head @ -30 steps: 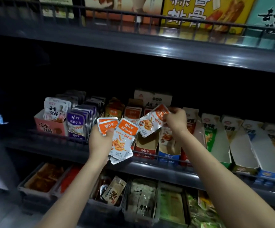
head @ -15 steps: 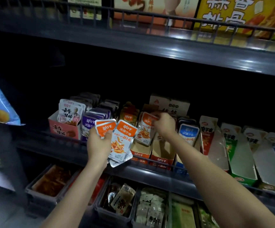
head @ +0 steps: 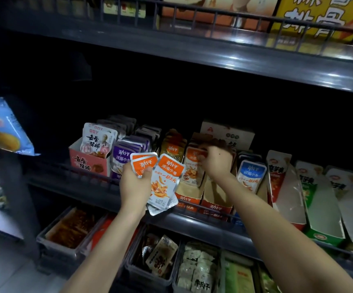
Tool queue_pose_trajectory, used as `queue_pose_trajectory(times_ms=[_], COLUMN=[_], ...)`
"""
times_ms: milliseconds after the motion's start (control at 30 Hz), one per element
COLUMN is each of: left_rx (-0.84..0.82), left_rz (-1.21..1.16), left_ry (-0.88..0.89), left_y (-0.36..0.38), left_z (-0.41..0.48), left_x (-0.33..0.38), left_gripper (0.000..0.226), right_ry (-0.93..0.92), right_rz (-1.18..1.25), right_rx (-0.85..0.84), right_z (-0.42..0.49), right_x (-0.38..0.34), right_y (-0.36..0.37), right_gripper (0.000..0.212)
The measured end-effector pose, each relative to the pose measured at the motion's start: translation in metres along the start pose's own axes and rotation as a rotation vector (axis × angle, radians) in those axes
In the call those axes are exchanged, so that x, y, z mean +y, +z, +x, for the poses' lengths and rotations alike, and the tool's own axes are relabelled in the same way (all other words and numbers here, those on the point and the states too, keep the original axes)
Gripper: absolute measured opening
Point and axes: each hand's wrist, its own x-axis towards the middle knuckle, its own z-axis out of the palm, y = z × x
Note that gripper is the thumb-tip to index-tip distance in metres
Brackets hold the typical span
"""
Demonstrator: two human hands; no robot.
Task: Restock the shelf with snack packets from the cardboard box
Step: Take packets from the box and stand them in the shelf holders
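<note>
My left grip (head: pixel 134 185) clutches a loose fan of orange packets (head: pixel 165 180); my right grip (head: pixel 215 163) pinches another packet (head: pixel 192 168) down into its display carton (head: pixel 189 196) on the shelf (head: pixel 209 222). Held mostly by a thumb, the fan may slide and spill. Labels read 劲仔, 深海小鱼; beyond, the pink carton (head: pixel 88 163) says 去骨猪蹄.

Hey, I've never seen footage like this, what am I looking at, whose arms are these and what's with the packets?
No machine here: a person wears a camera on the head, so this single view looks forward and down along their bare arms. The left hand grips a fan of orange packets. The right hand pinches the top of one more orange packet, standing in an orange carton on the shelf. Purple packets and a blue packet sit in neighbouring cartons.
</note>
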Motion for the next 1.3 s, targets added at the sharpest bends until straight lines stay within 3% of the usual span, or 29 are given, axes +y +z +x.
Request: queue_pose_trajectory(times_ms=[133,233,267,333,367,433,567,667,733,800,900,1033,1300], left_rx=[-0.017,-0.041,-0.056,-0.086,-0.102,-0.130,-0.113,-0.063,-0.043,-0.037,-0.044,-0.077,-0.126], left_rz=[0.004,-0.007,-0.012,-0.035,-0.050,-0.081,-0.118,-0.136,-0.138,-0.124,-0.091,-0.027,-0.063], left_ry=[0.005,0.022,0.034,0.048,0.050,0.043,0.065,0.070,0.082,0.102,0.120,0.139,0.132], left_y=[0.001,0.000,0.000,0.001,0.002,0.003,-0.003,-0.013,-0.018,-0.020,-0.018,-0.011,-0.001], left_z=[-0.001,-0.004,-0.005,-0.010,-0.014,-0.019,-0.022,-0.016,-0.012,-0.009,-0.006,-0.005,-0.009], left_x=[0.002,0.003,0.003,0.005,0.005,0.006,0.007,0.009,0.011,0.013,0.015,0.016,0.018], left_gripper=[0.017,0.015,0.013,0.011,0.010,0.009,0.008,0.009,0.014,0.016,0.011,0.004,0.007], right_ry=[-0.025,-0.034,-0.027,0.061,0.105,0.124,0.142,0.164,0.213,0.223,0.076,-0.085,-0.094], right_rz=[-0.085,0.120,0.298,0.654,0.736,0.725,0.854,0.964,0.882,0.654,0.292,0.037,-0.075], right_rx=[0.070,0.177,0.103,-0.222,-0.367,-0.467,-0.432,-0.193,-0.058,-0.033,-0.094,-0.073,-0.038], right_z=[-0.009,-0.027,-0.035,-0.048,-0.053,-0.058,-0.059,-0.045,-0.028,-0.012,-0.004,-0.002,-0.006], right_x=[-0.007,-0.014,-0.018,-0.028,-0.032,-0.034,-0.024,-0.004,0.009,0.016,0.007,-0.006,0.003], right_y=[-0.014,-0.031,-0.040,-0.056,-0.059,-0.061,-0.077,-0.095,-0.094,-0.084,-0.066,-0.040,-0.019], right_gripper=[0.024,0.032,0.035,0.041,0.040,0.028,0.011,0.012,0.014,0.008,0.023,0.028,0.026])
